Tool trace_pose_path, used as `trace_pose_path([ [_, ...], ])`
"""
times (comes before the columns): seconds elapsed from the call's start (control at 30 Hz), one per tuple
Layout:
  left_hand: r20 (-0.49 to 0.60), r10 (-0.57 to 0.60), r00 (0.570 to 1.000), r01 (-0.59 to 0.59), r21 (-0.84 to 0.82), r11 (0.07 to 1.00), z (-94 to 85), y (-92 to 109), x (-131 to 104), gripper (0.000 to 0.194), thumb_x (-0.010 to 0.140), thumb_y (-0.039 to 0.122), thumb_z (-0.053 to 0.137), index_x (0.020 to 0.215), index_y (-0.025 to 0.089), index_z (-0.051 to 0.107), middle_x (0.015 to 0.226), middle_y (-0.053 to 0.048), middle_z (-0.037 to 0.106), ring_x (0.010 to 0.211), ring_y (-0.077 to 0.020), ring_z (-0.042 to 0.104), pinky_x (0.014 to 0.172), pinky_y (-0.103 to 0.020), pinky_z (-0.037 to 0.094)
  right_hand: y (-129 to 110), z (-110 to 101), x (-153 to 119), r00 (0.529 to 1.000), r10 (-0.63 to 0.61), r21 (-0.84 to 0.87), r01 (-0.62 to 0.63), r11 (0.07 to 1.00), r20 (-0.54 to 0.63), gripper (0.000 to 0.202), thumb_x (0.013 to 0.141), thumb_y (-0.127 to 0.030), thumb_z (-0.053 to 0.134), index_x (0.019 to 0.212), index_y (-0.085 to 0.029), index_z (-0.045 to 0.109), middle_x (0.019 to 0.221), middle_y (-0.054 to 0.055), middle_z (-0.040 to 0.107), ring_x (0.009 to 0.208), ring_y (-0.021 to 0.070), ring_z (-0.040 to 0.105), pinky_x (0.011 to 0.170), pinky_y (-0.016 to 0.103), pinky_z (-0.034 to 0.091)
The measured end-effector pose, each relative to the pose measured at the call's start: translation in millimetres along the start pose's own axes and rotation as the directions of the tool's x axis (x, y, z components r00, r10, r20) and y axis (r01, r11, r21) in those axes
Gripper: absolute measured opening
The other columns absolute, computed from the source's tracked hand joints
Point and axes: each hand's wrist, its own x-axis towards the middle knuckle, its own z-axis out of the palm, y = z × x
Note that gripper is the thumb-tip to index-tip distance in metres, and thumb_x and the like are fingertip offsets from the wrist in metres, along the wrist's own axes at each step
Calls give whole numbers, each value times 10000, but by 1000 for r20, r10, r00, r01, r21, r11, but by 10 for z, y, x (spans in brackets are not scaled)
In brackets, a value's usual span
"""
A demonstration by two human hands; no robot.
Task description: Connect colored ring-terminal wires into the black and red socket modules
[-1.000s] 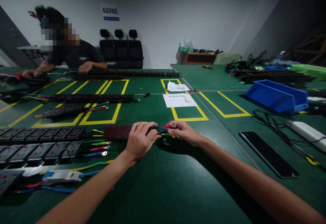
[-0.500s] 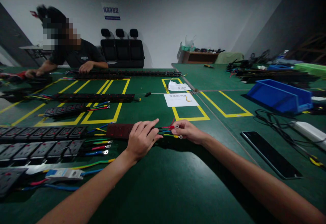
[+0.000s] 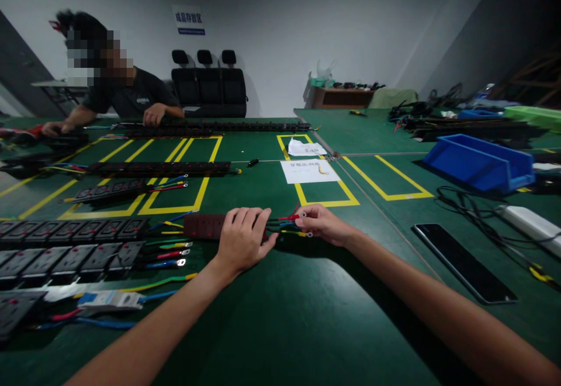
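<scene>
Table: green top w/ yellow tape boxes (image 3: 307, 321), ran under all the work.
Co-worker: person in dark shirt (image 3: 131, 96), far L side, both hands on black parts; kept apart from the wearer's own.
Seats: black, three headrests (image 3: 209, 90), against the back wall.
Black socket strips: near L (image 3: 92, 262), lying side by side, colored leads out their R ends.
Blue bin: R side (image 3: 477, 166), beyond the phone (image 3: 464, 263), which lay face up, tilted.
Dark red strip: center-L (image 3: 201, 226), approx. in line w/ the nearby black row, R end under the L hand.
L hand: curled over the strip's R end (image 3: 243, 237), holding it; fingers close tog., thumb toward the wires.
R hand: narrow pinch (image 3: 326, 225), holding wires near their tips.
Wires: red, blue, green + yellow (image 3: 287, 219), stretched betw. the two hands.
Ring ends: metal (image 3: 310, 234), showing at the R fingertips; exact no. in the pinch, can't tell.
Change: L index finger, raised a half sec earlier, had come down w/ the others; R hand hardly moved.
Meaning: L hold prob. steadier, so strip less apt to slide while the R fingers handled the wires; whether any wire was being pulled, can't tell.
</scene>
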Motion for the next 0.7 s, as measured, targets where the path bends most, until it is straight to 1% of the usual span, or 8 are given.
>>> trace_pose_path([
  [0.13,23,14,1000,-15,50,999,0,-11,5,392,947,394,614,1238,132,635,997,-109,699,899,-289,609,800,-440,431,-17,14,-6,1000,-7,20,7,1000,3,401,694,-487,874,767,-172,638,587,-70,523,455,41,372,414,182,229],
  [0.23,27,19,999,-20,63,998,2,-20,6,361,951,385,612,1214,139,636,985,-110,696,883,-284,599,780,-427,416,-40,21,-24,1000,-24,24,24,999,18,388,707,-477,865,820,-181,641,615,-73,523,459,43,359,403,184,233],
  [0.37,18,21,1000,-22,66,998,4,-23,5,334,949,394,612,1167,143,643,972,-108,686,874,-280,585,758,-416,397,-74,38,-48,996,-49,-53,53,997,69,396,724,-439,858,938,-187,640,713,-59,570,510,49,420,423,174,302],
  [0.47,25,16,1000,-17,73,997,3,-21,7,328,949,401,609,1147,143,646,949,-100,673,864,-278,575,751,-416,387,-94,70,-53,994,-44,-113,55,992,98,424,732,-408,848,1025,-184,638,754,-48,589,562,64,463,439,170,344],
  [0.57,35,10,999,-13,74,997,3,-19,14,325,944,405,611,1133,143,647,927,-92,661,856,-277,567,752,-417,380,-98,102,-48,996,-45,-154,57,986,80,421,753,-403,821,1059,-177,641,747,-42,600,569,71,474,436,171,354],
  [0.7,44,7,999,-10,71,997,12,-22,22,331,945,426,600,1114,146,646,923,-88,652,852,-276,561,754,-421,374,-90,123,-41,996,-64,-150,73,986,61,423,753,-386,813,1078,-178,641,752,-35,616,580,77,501,435,172,353],
])
